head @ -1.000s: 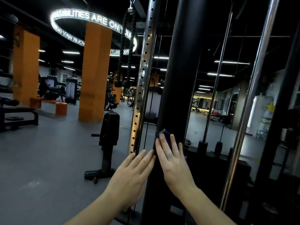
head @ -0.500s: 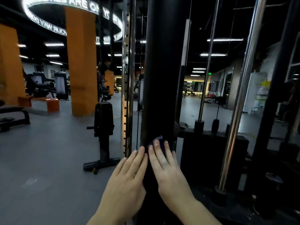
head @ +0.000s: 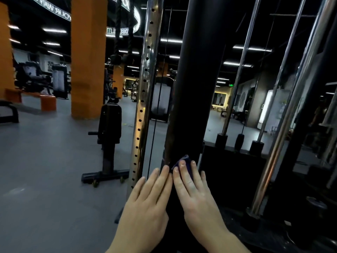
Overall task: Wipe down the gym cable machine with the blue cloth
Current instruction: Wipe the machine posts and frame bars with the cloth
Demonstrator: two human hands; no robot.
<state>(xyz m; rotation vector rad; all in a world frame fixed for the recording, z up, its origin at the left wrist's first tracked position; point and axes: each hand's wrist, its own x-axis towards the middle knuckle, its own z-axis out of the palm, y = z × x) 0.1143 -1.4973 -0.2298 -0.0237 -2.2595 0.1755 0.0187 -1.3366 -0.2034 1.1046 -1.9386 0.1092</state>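
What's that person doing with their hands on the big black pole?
The person is cleaning a gym cable machine. Their right hand presses a small dark blue cloth flat against the machine's thick black upright column, low down. Their left hand lies flat right beside it, at the column's left edge, fingers straight and holding nothing. The shiny chrome rail with a row of holes stands just to the left, and no hand is on it.
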